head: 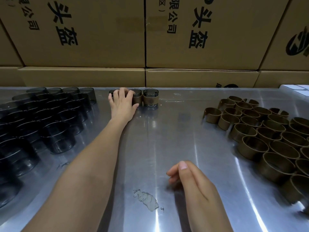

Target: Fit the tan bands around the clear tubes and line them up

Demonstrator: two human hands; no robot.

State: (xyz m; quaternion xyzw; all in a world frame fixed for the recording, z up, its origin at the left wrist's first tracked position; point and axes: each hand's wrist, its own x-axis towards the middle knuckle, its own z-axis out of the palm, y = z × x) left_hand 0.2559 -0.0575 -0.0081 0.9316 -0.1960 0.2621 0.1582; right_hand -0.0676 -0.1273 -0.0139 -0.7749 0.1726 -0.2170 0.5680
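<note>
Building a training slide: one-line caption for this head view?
Left hand sets a banded tube into the back row; right hand hovers empty.

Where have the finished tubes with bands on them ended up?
The banded tubes stand in a short row at the table's far edge, below the cardboard boxes; the left hand rests on them.

Dim, warm indoor light, apparently from overhead. Long pale glare streaks run down the steel table [150,139], strongest at lower right. Soft shadow under the right hand [192,181]. Wide-angle bend tilts the cardboard boxes [83,30] outward at both sides. Motion blur smears the tan bands [275,148] near the bottom right corner; the dark tubes [41,123] lose detail in shadow at far left.
</note>
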